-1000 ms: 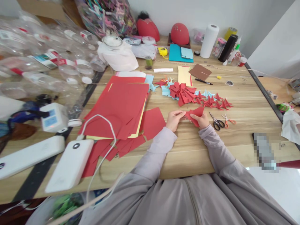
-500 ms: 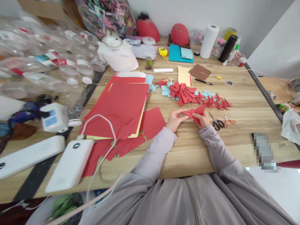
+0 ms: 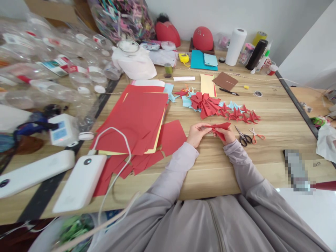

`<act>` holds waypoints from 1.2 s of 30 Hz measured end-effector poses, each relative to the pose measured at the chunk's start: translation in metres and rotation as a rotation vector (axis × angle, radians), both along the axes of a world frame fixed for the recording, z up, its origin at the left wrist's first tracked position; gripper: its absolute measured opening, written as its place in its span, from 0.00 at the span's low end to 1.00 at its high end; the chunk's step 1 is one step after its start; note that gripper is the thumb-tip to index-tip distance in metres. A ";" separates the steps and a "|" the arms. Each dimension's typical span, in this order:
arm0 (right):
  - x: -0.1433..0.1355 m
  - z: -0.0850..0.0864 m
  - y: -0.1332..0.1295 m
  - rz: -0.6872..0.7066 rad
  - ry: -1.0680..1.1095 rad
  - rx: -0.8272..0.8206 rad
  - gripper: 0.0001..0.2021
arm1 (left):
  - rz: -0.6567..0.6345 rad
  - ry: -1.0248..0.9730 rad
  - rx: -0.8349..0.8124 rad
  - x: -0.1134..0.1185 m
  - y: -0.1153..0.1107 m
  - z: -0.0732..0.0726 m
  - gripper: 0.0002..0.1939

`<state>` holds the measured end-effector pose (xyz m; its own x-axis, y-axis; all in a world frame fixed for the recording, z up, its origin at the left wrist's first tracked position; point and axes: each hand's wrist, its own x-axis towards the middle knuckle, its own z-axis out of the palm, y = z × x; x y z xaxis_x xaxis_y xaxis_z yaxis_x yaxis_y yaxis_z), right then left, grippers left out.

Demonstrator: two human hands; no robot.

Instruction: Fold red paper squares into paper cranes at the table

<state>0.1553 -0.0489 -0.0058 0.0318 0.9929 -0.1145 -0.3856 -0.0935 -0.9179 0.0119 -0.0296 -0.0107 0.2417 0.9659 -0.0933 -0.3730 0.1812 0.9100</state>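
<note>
Between my two hands is a piece of folded red paper [image 3: 222, 126], held just above the wooden table. My left hand [image 3: 197, 134] pinches its left end between thumb and fingers. On the other side, my right hand [image 3: 226, 135] grips the paper with the thumb on top; the fingers beneath are partly hidden. Beyond the hands lies a heap of folded red paper pieces [image 3: 204, 105], with small red paper cranes [image 3: 237, 113] to its right and light blue folded pieces among them. Black-handled scissors [image 3: 244, 137] and orange-handled scissors [image 3: 255, 136] rest right of my right hand.
Large red sheets [image 3: 136, 119] are stacked at left, beside loose red squares [image 3: 172, 137]. A white power bank [image 3: 80, 183] with a cable lies at front left. Plastic bottles [image 3: 52, 70] crowd the far left. A phone [image 3: 296, 169] lies at right.
The red paper between my hands has tilted and looks flatter and narrower. Both hands stay nearly in place, still gripping it. The whole view has shifted slightly.
</note>
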 end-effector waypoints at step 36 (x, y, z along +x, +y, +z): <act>0.001 -0.003 0.001 -0.055 -0.017 0.035 0.08 | 0.000 -0.241 -0.141 0.000 -0.002 0.012 0.09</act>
